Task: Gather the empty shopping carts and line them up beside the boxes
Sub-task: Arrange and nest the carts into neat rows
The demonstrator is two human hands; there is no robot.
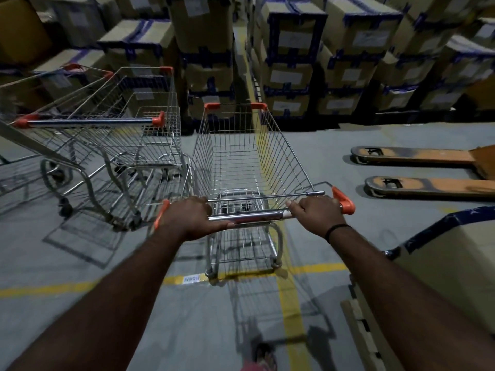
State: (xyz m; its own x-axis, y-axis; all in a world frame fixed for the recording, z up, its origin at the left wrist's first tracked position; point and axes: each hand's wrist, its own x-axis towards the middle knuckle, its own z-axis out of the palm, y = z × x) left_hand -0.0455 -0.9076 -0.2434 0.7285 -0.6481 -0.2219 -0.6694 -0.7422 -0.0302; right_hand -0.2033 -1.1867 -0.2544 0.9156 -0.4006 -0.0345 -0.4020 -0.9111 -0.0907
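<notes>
Gripping the cart handle, left hand and right hand both clamp it

- An empty wire shopping cart with orange corner caps stands upright mid-scene, nose toward the stacked boxes at the far side.
- A second empty cart stands just left, parallel.

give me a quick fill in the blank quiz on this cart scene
1. Both hands grip the cart by its ____.
2. The basket of that cart is ____.
3. The parked carts stand to its ____.
4. The pallet jack forks lie on the ____.

Missing words: handle; empty; left; floor
</notes>
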